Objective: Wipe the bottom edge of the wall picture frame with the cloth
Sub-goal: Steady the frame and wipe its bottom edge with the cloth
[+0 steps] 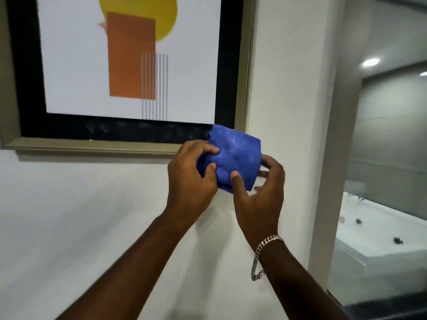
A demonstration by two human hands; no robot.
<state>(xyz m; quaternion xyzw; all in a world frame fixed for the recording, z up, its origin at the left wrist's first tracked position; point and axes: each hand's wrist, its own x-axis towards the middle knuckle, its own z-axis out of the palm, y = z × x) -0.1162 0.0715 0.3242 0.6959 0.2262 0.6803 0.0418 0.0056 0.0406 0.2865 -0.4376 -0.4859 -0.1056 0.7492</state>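
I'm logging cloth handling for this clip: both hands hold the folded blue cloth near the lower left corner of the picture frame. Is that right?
Not quite. The head view shows the left hand and right hand holding the folded blue microfibre cloth near the lower right corner of the beige-edged, black-bordered picture frame, not the lower left.

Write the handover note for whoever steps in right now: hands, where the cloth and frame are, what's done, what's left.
Left hand: closed on the left side of the blue cloth, thumb on its front.
Right hand: gripping the cloth's right side and lower edge; chain bracelet on that wrist.
Cloth: bunched between both hands, in front of the picture frame at its bottom right corner; contact with the frame cannot be told.
Done: cloth picked up and brought to the frame.
Left: wipe along the whole bottom edge.
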